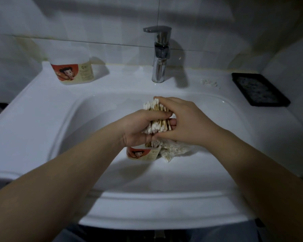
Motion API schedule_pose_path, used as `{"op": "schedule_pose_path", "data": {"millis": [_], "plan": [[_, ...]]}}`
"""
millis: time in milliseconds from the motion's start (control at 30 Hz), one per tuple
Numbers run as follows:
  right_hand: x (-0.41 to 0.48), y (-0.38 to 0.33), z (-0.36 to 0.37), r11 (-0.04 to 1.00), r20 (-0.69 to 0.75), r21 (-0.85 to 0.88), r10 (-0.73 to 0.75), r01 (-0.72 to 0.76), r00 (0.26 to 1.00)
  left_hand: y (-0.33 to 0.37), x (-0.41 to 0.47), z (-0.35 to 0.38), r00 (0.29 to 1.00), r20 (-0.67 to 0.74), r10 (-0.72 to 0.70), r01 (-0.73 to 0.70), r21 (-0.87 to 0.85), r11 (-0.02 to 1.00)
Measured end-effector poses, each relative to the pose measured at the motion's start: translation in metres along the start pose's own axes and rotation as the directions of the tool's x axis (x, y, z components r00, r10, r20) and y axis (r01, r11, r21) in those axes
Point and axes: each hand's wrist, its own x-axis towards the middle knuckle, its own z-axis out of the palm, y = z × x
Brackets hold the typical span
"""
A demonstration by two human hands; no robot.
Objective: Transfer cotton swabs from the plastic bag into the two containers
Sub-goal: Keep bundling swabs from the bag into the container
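Note:
Over the basin of a white sink [42, 123], my left hand [138, 126] grips a thick bundle of wooden cotton swabs [156, 117] from below. My right hand [184, 123] curls round the same bundle from the right, thumb under its near tips. Directly beneath stands an open container [143, 153] with a red cartoon label, swabs showing in its mouth. A crumpled clear plastic bag [175, 151] with more swabs lies against its right side. A second container [72, 69] with the same label stands on the sink's back left ledge.
A chrome tap [160, 55] rises at the back centre of the sink. A black tray [260, 89] lies on the right ledge, with a few loose swabs [210, 82] beside it. White tiled wall runs behind.

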Motion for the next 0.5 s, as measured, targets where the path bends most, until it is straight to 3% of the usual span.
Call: {"op": "schedule_pose_path", "data": {"millis": [67,167,300,433,500], "plan": [[0.0000,-0.0010,0.0001,1.000,0.000,0.003,-0.002,0.002,1.000,0.0006,-0.0006,-0.0008,1.000,-0.003,0.000,0.000,0.009,1.000],[-0.0012,-0.0031,0.0000,0.987,0.062,0.159,0.027,-0.037,0.998,-0.0005,-0.0001,-0.0011,1.000,-0.028,-0.013,0.013,0.032,0.999],[0.0013,-0.0016,0.0012,1.000,0.002,0.021,-0.015,0.015,1.000,-0.0007,-0.0004,-0.0009,0.999,-0.052,-0.012,0.014,0.053,0.998],[0.0013,-0.0018,-0.0014,0.998,-0.035,0.049,-0.022,0.023,0.999,0.0001,-0.0009,0.0009,0.999,-0.042,-0.012,0.013,0.026,1.000],[-0.0002,-0.0021,-0.0020,0.995,0.016,0.095,-0.003,0.001,1.000,-0.0006,-0.0007,0.0011,0.998,-0.057,-0.006,0.008,0.038,0.999]]}}
